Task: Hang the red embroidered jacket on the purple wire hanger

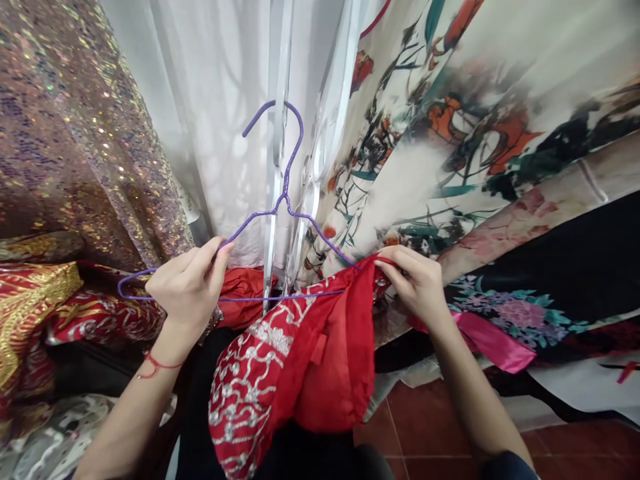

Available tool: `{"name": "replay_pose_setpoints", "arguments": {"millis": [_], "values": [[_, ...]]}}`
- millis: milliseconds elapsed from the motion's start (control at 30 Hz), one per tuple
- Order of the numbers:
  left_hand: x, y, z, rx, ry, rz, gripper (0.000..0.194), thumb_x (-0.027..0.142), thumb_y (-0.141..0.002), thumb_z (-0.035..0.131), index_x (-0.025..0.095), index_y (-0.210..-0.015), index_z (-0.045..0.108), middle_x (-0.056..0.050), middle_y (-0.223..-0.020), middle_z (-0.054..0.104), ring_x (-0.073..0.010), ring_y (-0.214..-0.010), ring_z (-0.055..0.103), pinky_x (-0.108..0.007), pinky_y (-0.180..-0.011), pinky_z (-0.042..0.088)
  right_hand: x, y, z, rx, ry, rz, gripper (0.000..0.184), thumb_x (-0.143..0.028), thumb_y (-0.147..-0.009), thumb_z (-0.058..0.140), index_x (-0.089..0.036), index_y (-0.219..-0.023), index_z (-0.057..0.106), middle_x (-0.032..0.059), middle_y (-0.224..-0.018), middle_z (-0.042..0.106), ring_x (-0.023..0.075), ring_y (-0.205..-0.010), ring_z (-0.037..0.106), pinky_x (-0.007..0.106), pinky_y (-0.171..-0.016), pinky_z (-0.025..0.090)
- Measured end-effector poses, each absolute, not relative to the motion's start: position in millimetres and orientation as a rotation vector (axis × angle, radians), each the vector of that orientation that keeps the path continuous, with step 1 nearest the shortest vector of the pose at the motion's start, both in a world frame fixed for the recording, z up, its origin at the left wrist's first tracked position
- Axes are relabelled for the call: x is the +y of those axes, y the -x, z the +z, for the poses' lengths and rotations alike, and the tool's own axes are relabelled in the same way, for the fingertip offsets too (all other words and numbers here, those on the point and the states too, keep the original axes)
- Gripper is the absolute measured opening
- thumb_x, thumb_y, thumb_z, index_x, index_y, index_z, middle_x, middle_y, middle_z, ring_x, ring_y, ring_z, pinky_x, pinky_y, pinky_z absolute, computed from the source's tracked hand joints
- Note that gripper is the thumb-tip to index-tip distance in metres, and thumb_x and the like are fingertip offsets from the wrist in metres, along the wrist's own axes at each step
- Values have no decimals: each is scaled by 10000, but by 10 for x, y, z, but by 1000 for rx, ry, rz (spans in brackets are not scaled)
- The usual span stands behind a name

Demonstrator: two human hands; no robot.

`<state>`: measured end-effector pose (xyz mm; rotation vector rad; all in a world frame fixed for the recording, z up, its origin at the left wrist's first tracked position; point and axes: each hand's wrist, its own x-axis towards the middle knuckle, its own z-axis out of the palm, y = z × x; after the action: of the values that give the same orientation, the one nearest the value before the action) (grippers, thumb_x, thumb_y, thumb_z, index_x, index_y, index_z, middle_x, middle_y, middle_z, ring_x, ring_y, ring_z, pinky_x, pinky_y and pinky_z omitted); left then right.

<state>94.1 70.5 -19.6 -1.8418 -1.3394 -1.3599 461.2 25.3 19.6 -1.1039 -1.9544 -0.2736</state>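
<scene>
A purple hanger point(286, 167) is held up in front of me, its hook pointing to the upper left. My left hand point(187, 283) is closed around the hanger's left arm. My right hand point(413, 277) pinches the edge of a red garment point(250, 393) with silver embroidery and beads. This garment hangs from the right end of the hanger, whose tip is hidden inside the cloth. Its plain red lining faces me on the right side, and the beaded face shows on the left. The hanger's left end sticks out bare beyond my left hand.
Sequinned gold-pink fabric point(85, 120) hangs at left above red-and-gold garments point(40, 320). White metal bars point(275, 133) stand behind the hanger. At right hang a floral white cloth point(430, 160) and black embroidered fabric point(565, 267). Red floor tiles point(425, 427) lie below.
</scene>
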Motion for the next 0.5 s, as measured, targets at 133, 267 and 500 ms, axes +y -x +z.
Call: {"name": "replay_pose_setpoints", "arguments": {"millis": [133, 267, 500], "values": [[671, -962, -181, -1349, 1853, -1333, 226, 389, -983, 595, 248, -1042, 761, -7, -640, 673, -133, -534, 545, -290, -557, 374, 271, -4290, 386, -1887, 1042, -242, 173, -251, -995, 581, -213, -866, 690, 34, -841, 747, 159, -742, 699, 277, -711, 567], [662, -941, -156, -1354, 1838, -1336, 210, 382, -980, 608, 254, -1045, 761, -12, -685, 706, -144, -570, 576, -297, -569, 371, 442, -3945, 584, -2003, 888, -250, 174, -253, -1007, 582, -202, -867, 671, 51, -1029, 765, 158, -903, 726, 295, -834, 574], [713, -908, -81, -1353, 1921, -1357, 246, 399, -995, 585, 232, -982, 765, -11, -680, 701, -138, -576, 582, -285, -569, 364, 822, -4124, 773, -1860, 770, -165, 409, -514, -998, 560, -216, -721, 604, -4, -700, 611, 122, -638, 582, 289, -633, 488]]}}
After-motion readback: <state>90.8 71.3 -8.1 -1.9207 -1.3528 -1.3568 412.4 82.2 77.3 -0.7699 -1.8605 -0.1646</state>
